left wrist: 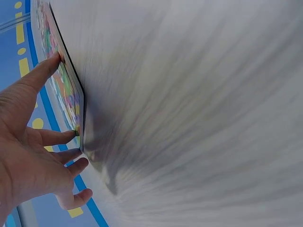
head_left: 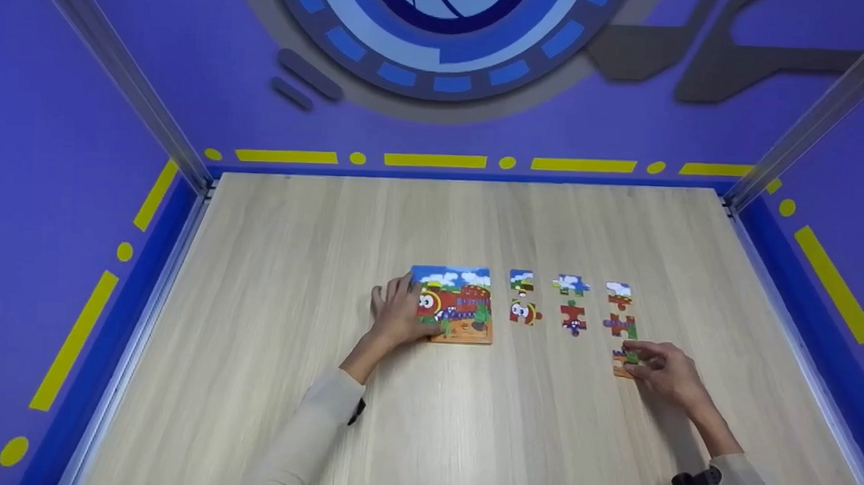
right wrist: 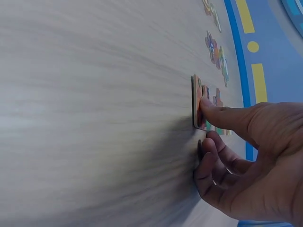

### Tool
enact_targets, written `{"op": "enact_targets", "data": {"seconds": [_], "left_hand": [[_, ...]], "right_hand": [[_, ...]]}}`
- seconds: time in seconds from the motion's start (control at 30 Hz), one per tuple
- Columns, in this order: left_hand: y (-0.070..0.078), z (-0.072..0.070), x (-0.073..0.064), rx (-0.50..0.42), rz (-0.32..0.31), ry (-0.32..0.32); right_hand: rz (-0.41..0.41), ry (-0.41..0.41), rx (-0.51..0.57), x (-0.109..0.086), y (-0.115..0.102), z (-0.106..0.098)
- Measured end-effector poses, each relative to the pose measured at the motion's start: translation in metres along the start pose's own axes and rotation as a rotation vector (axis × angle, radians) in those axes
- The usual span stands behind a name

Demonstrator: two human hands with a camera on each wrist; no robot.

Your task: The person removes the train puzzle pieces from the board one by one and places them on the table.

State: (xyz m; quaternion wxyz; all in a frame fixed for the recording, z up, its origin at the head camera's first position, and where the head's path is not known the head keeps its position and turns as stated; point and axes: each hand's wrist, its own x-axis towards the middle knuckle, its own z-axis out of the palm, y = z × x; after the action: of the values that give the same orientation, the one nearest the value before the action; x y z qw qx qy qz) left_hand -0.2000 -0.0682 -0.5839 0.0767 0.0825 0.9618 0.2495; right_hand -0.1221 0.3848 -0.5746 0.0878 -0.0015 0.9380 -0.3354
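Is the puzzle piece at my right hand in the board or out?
Out: the puzzle piece is right of the board, with table between.

Wide room is left on the table [head_left: 294,225] behind the puzzle board [head_left: 466,302], up to the back wall [head_left: 436,137], and in front, between the sleeves [head_left: 303,430]. The board's left edge is blocked by the left hand [head_left: 398,315]. Rightward, passage is hindered by three columns of loose pieces [head_left: 574,317], split by narrow lanes; the frontmost piece [head_left: 620,364] is flanked by the right hand [head_left: 670,373].
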Motion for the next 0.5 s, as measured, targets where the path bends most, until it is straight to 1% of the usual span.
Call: {"op": "enact_targets", "data": {"seconds": [0.13,0.3,0.4,0.43,0.5], "left_hand": [[-0.003,0.001,0.000,-0.008,0.013,0.001],[-0.005,0.000,0.001,-0.018,0.017,-0.003],[-0.006,-0.001,0.001,-0.020,0.026,-0.003],[-0.006,-0.001,0.001,-0.019,0.030,-0.004],[-0.006,-0.003,0.000,-0.025,0.037,-0.005]], "right_hand": [[0.004,-0.003,0.011,0.002,-0.003,-0.004],[-0.026,0.016,0.028,0.003,-0.013,-0.009],[-0.046,-0.001,0.084,0.006,-0.024,-0.009],[-0.054,-0.018,0.117,0.007,-0.028,-0.008],[-0.097,-0.045,0.162,0.010,-0.038,-0.005]]}}
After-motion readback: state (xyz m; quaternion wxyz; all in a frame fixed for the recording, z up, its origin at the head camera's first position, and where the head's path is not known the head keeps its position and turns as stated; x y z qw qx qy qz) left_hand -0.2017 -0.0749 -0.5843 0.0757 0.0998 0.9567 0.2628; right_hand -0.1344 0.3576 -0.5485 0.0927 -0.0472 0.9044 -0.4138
